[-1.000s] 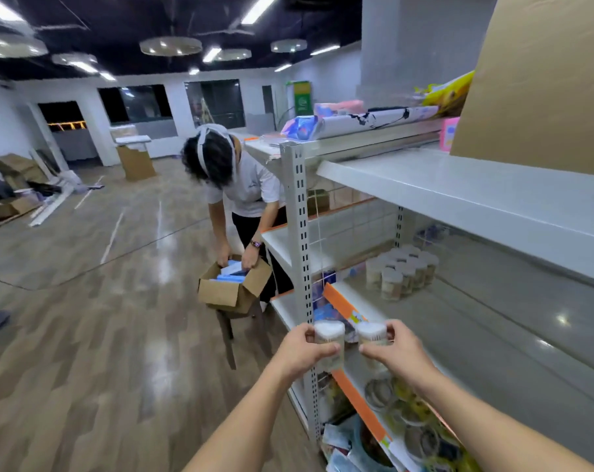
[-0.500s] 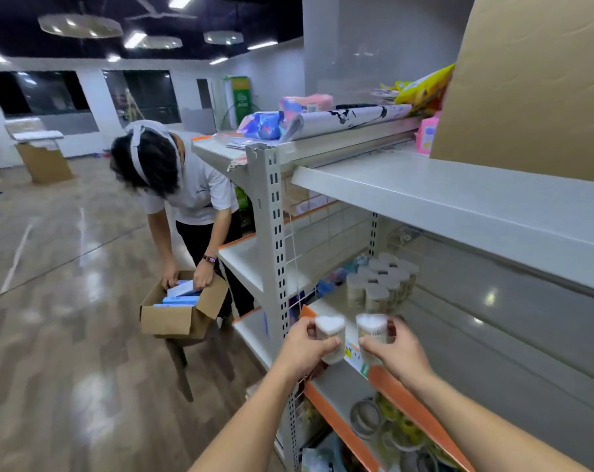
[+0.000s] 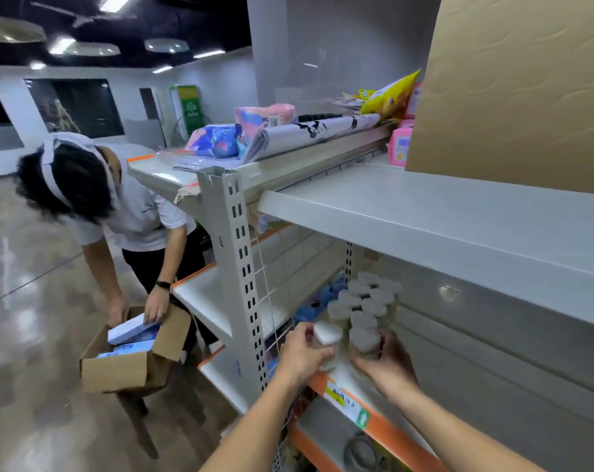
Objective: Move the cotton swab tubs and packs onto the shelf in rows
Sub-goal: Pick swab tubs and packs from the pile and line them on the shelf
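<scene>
A large room with a glossy wood-look floor (image 3: pixel 33 301) that mirrors the lights above. The ceiling (image 3: pixel 172 15) is dark, hung with round lamps (image 3: pixel 166 46) and long strip lights (image 3: pixel 113 1). The walls (image 3: pixel 220 80) are white, and dark windows (image 3: pixel 74 109) line the far side. A green and white sign (image 3: pixel 190 107) stands near the far wall. On the right stands grey metal shelving with a slotted upright post (image 3: pixel 237 253) and orange-edged boards. Beside it a second person (image 3: pixel 118 216) in a white shirt bends over an open cardboard box (image 3: pixel 132 366). A big cardboard sheet (image 3: pixel 517 86) leans on the upper board.
</scene>
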A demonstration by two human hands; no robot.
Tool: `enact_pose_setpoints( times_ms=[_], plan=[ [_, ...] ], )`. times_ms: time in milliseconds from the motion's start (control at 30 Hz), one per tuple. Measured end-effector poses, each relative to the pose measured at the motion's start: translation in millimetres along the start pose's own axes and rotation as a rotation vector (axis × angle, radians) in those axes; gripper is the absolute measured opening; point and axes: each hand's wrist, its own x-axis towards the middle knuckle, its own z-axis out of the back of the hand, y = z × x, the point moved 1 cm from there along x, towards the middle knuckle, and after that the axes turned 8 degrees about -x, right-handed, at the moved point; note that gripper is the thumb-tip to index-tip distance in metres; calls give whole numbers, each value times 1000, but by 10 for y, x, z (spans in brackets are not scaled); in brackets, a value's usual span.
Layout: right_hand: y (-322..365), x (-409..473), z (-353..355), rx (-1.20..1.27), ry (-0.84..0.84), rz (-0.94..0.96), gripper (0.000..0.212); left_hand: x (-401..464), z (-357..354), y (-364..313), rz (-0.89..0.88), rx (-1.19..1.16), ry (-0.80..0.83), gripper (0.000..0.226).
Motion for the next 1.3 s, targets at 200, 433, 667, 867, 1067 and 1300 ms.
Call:
enact_pose_setpoints(
  times_ms=[200, 433, 667, 867, 1067, 1300],
  plan=[
    [-30, 104, -186, -28, -32, -106, 54, 296, 28, 76, -26, -55, 81, 50],
    [92, 42, -384, 49, -174, -154, 40, 576, 71, 183, -90, -1, 200, 48],
    [236, -23, -493, 65, -274, -142, 39, 670, 106, 249, -137, 9, 243, 44],
    [283, -16, -542, 55, -305, -183, 38, 741, 78, 251, -143, -14, 280, 48],
    [301, 0, -561, 65, -303, -196, 35, 772, 76, 242, -146, -20, 300, 52],
    [294, 12, -591, 57, -303, -216, 38, 767, 104, 181, -163, 29, 337, 57]
  ],
)
